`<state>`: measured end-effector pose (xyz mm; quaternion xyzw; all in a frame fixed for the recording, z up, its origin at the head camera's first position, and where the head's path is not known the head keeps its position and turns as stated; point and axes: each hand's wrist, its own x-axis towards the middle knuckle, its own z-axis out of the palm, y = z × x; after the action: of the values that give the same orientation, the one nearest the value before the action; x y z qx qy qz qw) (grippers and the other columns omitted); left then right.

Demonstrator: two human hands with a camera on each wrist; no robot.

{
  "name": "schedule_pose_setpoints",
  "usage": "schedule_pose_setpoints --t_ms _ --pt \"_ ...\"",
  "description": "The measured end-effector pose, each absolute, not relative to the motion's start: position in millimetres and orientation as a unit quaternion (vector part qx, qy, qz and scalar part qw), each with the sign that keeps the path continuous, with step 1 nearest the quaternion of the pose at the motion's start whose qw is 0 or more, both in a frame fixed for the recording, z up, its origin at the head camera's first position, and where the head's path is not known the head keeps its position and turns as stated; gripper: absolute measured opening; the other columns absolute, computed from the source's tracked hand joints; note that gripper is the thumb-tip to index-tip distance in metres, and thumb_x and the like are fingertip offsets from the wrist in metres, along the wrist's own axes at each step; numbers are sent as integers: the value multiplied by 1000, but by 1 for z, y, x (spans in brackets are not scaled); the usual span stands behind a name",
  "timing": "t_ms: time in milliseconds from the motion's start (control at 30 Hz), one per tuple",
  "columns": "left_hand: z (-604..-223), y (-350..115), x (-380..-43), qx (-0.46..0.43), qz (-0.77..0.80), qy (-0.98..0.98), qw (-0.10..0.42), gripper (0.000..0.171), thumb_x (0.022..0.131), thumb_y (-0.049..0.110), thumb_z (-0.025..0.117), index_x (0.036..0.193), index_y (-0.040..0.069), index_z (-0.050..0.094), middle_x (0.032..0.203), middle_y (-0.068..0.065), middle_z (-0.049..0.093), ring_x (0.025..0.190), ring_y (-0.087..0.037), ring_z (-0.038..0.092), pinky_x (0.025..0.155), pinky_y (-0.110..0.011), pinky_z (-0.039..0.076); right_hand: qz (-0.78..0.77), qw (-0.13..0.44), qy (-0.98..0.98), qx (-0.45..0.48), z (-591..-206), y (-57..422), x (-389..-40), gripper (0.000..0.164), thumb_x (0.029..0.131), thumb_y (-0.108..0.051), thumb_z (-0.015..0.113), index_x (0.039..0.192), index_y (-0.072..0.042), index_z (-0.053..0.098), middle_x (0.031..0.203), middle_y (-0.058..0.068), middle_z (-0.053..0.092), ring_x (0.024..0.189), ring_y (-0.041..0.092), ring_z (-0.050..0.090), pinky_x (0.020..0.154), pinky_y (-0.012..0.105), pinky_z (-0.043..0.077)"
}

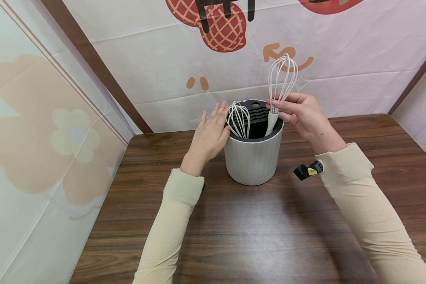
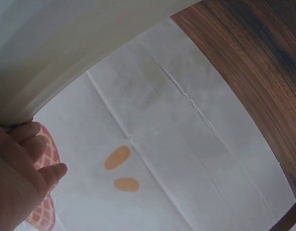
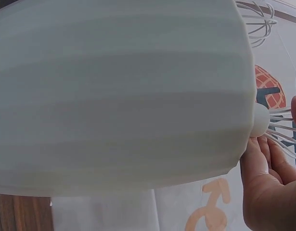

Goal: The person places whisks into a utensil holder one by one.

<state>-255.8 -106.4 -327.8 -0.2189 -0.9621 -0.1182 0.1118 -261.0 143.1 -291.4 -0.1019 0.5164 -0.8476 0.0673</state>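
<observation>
A white ribbed utensil holder (image 1: 253, 163) with a black slotted insert stands toward the back of the table. My right hand (image 1: 307, 114) pinches a white whisk (image 1: 283, 79) by the base of its wires; the whisk's handle reaches down inside the holder's rim on the right. A second white whisk (image 1: 238, 120) stands in the left part of the holder, its handle hidden. My left hand (image 1: 210, 136) rests against the holder's left side with fingers extended. In the right wrist view the right hand (image 3: 270, 178) is beside the whisk handle's top (image 3: 261, 120).
The holder stands on a dark wooden table (image 1: 255, 236). Close behind it hangs a white printed cloth (image 1: 156, 67), and another cloth with a flower print (image 1: 56, 130) hangs at the left. A black wrist camera (image 1: 309, 170) sticks out from the right cuff.
</observation>
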Motion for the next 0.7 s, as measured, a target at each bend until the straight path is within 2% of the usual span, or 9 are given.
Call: schedule_pose_setpoints --t_ms 433,700 --pt "-328 -107 -256 -220 -118 -962 114 56 98 26 27 150 6 22 157 -2 14 143 -12 4 115 -39 -2 -842 65 527 -101 -292 144 -261 9 82 5 67 91 3 71 91 13 71 87 19 69 75 23 54" --pt "-328 -107 -255 -221 -119 -961 116 56 98 26 27 150 6 22 157 -2 14 143 -12 4 115 -39 -2 -854 57 508 -97 -292 144 -262 12 82 7 66 92 3 71 89 9 69 80 15 69 69 22 55"
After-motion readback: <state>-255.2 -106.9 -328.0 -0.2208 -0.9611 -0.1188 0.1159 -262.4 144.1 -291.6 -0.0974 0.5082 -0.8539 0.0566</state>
